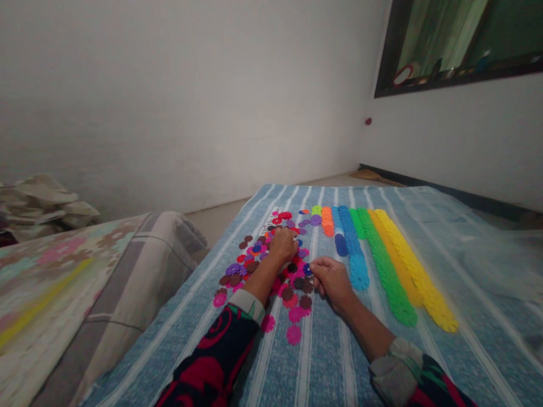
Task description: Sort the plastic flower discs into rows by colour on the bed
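Small round plastic discs with notched edges lie in a loose pile of pink, red, brown, purple and blue. My left hand reaches into the far part of the pile, fingers bent down; its fingertips are hidden, so what they touch cannot be made out. At the pile's right edge, my right hand pinches a dark blue disc between thumb and fingertips. Right of that hand, overlapping discs form rows by colour: a blue row, a light blue end, a green row and a yellow row.
A blue striped cloth covers the work surface. Shorter orange and dark blue stacks lie at the rows' far left. Clear plastic lies at right. A grey plaid cloth drapes at left, before a white wall.
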`<state>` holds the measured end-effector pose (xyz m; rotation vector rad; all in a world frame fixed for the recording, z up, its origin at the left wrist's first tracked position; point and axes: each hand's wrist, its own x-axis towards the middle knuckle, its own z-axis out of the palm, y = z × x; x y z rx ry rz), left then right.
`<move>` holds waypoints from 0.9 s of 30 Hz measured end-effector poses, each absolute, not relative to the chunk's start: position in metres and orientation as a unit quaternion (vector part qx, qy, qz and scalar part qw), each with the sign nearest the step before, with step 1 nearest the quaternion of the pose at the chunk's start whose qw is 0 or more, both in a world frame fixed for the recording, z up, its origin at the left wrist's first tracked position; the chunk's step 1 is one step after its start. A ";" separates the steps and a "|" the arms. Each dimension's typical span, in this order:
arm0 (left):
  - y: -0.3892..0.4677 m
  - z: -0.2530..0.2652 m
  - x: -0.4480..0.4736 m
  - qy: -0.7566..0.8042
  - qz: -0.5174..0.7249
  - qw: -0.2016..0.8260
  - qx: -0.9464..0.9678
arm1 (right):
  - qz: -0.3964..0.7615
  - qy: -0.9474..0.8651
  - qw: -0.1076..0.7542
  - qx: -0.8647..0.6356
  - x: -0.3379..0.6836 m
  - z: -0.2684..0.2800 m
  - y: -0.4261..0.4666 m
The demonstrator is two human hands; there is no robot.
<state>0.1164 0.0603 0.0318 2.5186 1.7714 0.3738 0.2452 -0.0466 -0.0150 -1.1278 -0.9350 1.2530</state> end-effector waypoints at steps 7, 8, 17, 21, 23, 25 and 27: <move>0.077 0.035 0.137 0.593 0.073 0.048 0.800 | 0.537 -0.402 0.567 -0.478 0.245 -0.016 -0.046; 0.078 0.035 0.137 0.596 0.079 0.051 0.798 | 0.538 -0.401 0.567 -0.478 0.246 -0.016 -0.046; 0.030 0.025 0.119 0.518 0.309 0.364 0.710 | 0.523 -0.371 0.612 -0.463 0.247 -0.016 -0.043; -0.010 0.017 0.115 0.503 0.373 0.533 0.569 | 0.514 -0.378 0.626 -0.449 0.246 -0.018 -0.043; -0.022 0.016 0.114 0.505 0.384 0.573 0.519 | 0.517 -0.391 0.616 -0.448 0.245 -0.019 -0.044; -0.028 0.015 0.113 0.504 0.400 0.593 0.484 | 0.521 -0.406 0.602 -0.448 0.244 -0.018 -0.045; -0.031 0.014 0.111 0.497 0.419 0.602 0.464 | 0.525 -0.419 0.590 -0.448 0.244 -0.018 -0.046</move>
